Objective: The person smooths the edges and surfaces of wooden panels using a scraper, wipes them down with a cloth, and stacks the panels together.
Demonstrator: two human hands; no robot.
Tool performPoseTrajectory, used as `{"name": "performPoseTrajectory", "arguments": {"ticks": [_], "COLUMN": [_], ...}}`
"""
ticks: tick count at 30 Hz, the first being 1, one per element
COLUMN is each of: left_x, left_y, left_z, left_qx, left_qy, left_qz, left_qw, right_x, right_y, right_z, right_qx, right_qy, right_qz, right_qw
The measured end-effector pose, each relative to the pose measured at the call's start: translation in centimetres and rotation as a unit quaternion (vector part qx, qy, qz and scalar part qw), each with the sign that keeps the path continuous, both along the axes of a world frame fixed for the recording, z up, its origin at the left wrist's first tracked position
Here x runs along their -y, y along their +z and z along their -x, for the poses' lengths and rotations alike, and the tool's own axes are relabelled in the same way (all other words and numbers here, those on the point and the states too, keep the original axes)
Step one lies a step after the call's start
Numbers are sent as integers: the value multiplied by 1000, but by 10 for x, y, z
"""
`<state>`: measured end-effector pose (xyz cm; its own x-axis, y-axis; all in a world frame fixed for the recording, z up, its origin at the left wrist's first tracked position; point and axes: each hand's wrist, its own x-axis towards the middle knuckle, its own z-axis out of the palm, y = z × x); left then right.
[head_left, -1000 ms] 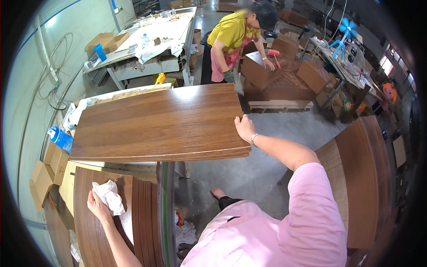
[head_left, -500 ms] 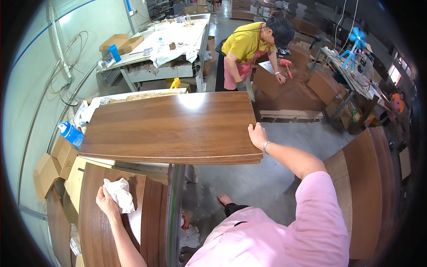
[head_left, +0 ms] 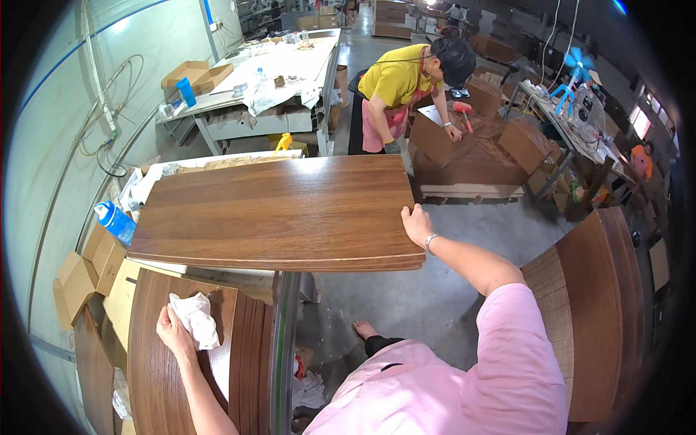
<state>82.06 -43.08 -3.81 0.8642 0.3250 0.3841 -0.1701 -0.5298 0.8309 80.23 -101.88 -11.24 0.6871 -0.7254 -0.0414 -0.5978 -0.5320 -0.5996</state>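
Note:
My left hand (head_left: pixel 172 330) is closed on a crumpled white cloth (head_left: pixel 194 319), over the top of a stack of brown wood-grain panels (head_left: pixel 156 377) at the lower left. My right hand (head_left: pixel 417 225) grips the right edge of a long brown wood-grain panel (head_left: pixel 275 206), fingertips on its top and the thumb side hidden. That panel lies flat on a few similar ones, their front edges showing in layers.
A co-worker in a yellow shirt (head_left: pixel 395 72) bends over brown panels at the back, near a red mallet (head_left: pixel 462 109). Another panel stack (head_left: pixel 602 312) stands at the right. A blue bottle (head_left: pixel 116 221) and an open cardboard box (head_left: pixel 90 272) sit at the left.
The view has shifted very slightly. Both hands keep their places on the cloth and the panel edge.

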Motion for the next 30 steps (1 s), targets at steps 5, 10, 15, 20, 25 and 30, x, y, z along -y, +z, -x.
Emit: {"name": "performPoseTrajectory", "arguments": {"ticks": [5, 10, 15, 20, 25, 30], "left_x": [-2, 4, -3, 0, -1, -9], "left_y": [-1, 1, -6, -5, -5, -9], "left_z": [0, 1, -2, -3, -6, -4], "left_qx": [-9, 3, 7, 7, 0, 4], "left_qy": [6, 8, 11, 10, -4, -14], "left_qz": [-25, -5, -20, -4, 7, 12], "left_qw": [1000, 1000, 1000, 1000, 1000, 1000], "right_x": [1, 1, -1, 1, 2, -1], "right_y": [0, -2, 0, -3, -2, -6], "right_z": [-1, 0, 1, -1, 0, -5], "right_qx": [1, 3, 9, 8, 13, 24], "right_qy": [1, 4, 3, 4, -4, 4], "right_qz": [0, 8, 6, 13, 10, 9], "right_qw": [1000, 1000, 1000, 1000, 1000, 1000]}}
